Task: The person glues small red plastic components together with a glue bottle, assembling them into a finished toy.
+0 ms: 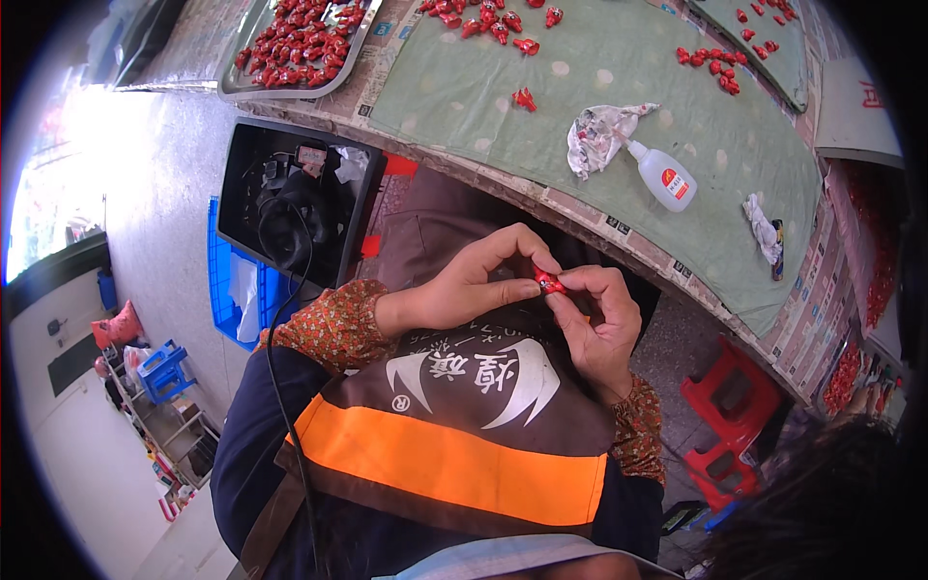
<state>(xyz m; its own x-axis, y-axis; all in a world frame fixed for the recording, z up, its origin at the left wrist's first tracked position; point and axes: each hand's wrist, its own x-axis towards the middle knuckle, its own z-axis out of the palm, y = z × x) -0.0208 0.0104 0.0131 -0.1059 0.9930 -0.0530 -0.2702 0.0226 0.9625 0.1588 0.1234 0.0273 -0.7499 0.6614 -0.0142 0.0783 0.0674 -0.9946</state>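
Above my lap, a small glossy red figurine-like piece [548,281] is pinched between the fingertips of both hands. My left hand [469,280] grips it from the left with thumb and forefinger. From the right, my right hand [599,324] closes thumb and fingers on its other side; the fingertips hide part of it. Similar red pieces [495,27] are scattered on the green cloth [454,106] of the table ahead, with a single one [523,100] nearer the edge. More of them fill a metal tray [360,48] at the far left.
A white squeeze bottle [665,176] lies by a crumpled rag [599,135] on the cloth. Farther right are a second rag and a small dark tube [777,249]. A black bin [227,193] stands left of my knees, red stools [730,396] to the right. A cable [280,406] crosses my left arm.
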